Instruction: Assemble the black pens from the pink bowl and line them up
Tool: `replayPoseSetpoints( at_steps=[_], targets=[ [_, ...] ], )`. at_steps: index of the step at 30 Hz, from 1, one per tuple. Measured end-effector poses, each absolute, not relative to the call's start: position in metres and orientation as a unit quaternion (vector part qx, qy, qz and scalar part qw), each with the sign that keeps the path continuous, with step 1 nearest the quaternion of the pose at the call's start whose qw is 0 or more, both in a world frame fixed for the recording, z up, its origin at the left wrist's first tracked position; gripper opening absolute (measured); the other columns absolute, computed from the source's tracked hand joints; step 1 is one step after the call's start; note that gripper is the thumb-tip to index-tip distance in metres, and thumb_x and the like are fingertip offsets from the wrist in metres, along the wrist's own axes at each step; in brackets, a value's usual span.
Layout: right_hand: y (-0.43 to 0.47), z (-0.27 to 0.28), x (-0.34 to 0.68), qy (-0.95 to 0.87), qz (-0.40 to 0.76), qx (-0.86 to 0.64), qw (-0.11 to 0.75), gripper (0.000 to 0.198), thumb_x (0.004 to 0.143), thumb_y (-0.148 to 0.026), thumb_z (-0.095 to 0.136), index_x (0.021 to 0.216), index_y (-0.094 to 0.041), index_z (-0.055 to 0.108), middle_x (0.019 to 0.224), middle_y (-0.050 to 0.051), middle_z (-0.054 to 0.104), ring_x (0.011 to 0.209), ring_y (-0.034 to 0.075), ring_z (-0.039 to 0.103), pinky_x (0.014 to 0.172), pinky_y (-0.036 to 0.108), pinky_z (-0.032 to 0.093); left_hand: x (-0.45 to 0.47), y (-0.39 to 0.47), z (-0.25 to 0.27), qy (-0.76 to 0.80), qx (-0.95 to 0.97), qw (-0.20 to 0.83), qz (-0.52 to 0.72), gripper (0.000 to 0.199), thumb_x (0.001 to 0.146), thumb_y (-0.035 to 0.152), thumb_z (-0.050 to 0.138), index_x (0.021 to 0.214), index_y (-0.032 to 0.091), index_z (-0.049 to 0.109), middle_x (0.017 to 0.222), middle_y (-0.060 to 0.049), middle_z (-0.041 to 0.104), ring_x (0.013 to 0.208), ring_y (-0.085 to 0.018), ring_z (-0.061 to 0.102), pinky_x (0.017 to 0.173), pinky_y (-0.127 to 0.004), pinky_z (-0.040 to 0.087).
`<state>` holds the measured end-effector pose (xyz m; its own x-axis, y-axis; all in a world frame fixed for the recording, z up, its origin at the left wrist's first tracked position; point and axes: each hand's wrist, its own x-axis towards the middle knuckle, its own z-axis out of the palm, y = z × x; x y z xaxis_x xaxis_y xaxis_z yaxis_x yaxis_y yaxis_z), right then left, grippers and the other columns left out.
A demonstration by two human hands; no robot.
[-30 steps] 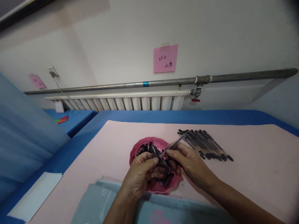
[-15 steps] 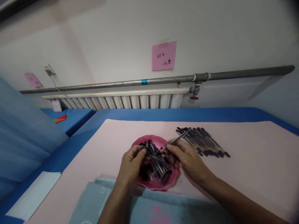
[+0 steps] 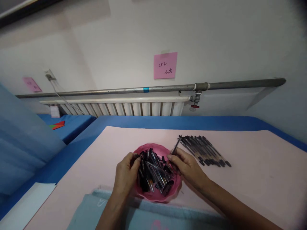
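My right hand [image 3: 188, 166] pinches a slim dark pen [image 3: 177, 145], its far end tilted up and away, over the right rim of a pink scalloped bowl [image 3: 155, 198]. Inside the bowl lie several clear pen barrels [image 3: 159, 174] mixed with small black pieces. At the left rim my left hand [image 3: 126, 174] is closed, thumb against fingers, with something dark at the tips that is too small to make out. Beyond my right hand, a row of capped black pens [image 3: 206, 151] lies slanted side by side.
A pink sheet [image 3: 251, 172] covers the blue table [image 3: 216, 122]. Grey-blue cloth [image 3: 141, 215] lies in front of the bowl. White paper [image 3: 31, 201] is at the left edge, beside a blue curtain [image 3: 21, 143]. A radiator [image 3: 146, 108] and pipe [image 3: 105, 91] run along the wall.
My left hand has shifted left, away from the bowl's middle to its left rim. The pen in my right hand now points more steeply upward. The camera view has tilted slightly.
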<state>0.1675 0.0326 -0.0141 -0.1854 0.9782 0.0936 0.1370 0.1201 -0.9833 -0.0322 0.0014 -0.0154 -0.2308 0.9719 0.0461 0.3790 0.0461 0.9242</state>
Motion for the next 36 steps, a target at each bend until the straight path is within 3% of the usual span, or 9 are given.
replayPoseSetpoints(
  at_steps=[8, 14, 18, 27, 36],
  targets=[
    [0.036, -0.011, 0.17, -0.576, 0.504, -0.476, 0.433, 0.021, 0.075, -0.04, 0.053, 0.068, -0.021, 0.05, 0.05, -0.006, 0.049, 0.042, 0.01, 0.042, 0.042, 0.023, 0.033, -0.052, 0.006, -0.016, 0.677, 0.509, 0.256, 0.466, 0.017, 0.077, 0.028, 0.052, 0.086, 0.02, 0.065, 0.086, -0.003, 0.068, 0.081, -0.018, 0.061, 0.075, -0.029, 0.045],
    [0.035, -0.01, 0.169, -0.578, 0.503, -0.475, 0.432, 0.022, 0.074, -0.041, 0.055, 0.067, -0.021, 0.051, 0.051, -0.005, 0.05, 0.043, 0.01, 0.043, 0.042, 0.023, 0.034, -0.049, 0.005, -0.016, 0.698, 0.613, 0.139, 0.343, 0.019, 0.078, 0.014, 0.048, 0.082, 0.019, 0.065, 0.084, -0.005, 0.066, 0.081, -0.018, 0.059, 0.077, -0.031, 0.042],
    [0.035, -0.011, 0.169, -0.571, 0.513, -0.472, 0.434, 0.022, 0.074, -0.041, 0.056, 0.066, -0.02, 0.05, 0.05, -0.005, 0.051, 0.041, 0.009, 0.043, 0.039, 0.022, 0.033, -0.048, 0.005, -0.013, 0.718, 0.632, 0.115, 0.267, 0.019, 0.077, 0.011, 0.048, 0.083, 0.017, 0.065, 0.085, -0.006, 0.066, 0.083, -0.019, 0.057, 0.075, -0.03, 0.04],
    [0.039, -0.015, 0.17, -0.509, 0.537, -0.479, 0.472, 0.022, 0.075, -0.038, 0.056, 0.064, -0.02, 0.048, 0.044, -0.007, 0.048, 0.031, 0.007, 0.038, 0.03, 0.019, 0.027, -0.034, -0.001, -0.002, 0.691, 0.703, 0.116, 0.125, 0.018, 0.075, 0.013, 0.05, 0.081, 0.02, 0.066, 0.085, -0.004, 0.066, 0.088, -0.02, 0.056, 0.079, -0.033, 0.035],
    [0.041, -0.018, 0.169, -0.507, 0.551, -0.469, 0.469, 0.02, 0.075, -0.036, 0.057, 0.066, -0.02, 0.05, 0.043, -0.008, 0.049, 0.029, 0.006, 0.037, 0.029, 0.019, 0.026, -0.015, -0.015, 0.002, 0.673, 0.733, 0.097, -0.021, 0.02, 0.071, 0.029, 0.057, 0.081, 0.019, 0.071, 0.092, -0.011, 0.066, 0.095, -0.029, 0.054, 0.084, -0.044, 0.03]
  ],
)
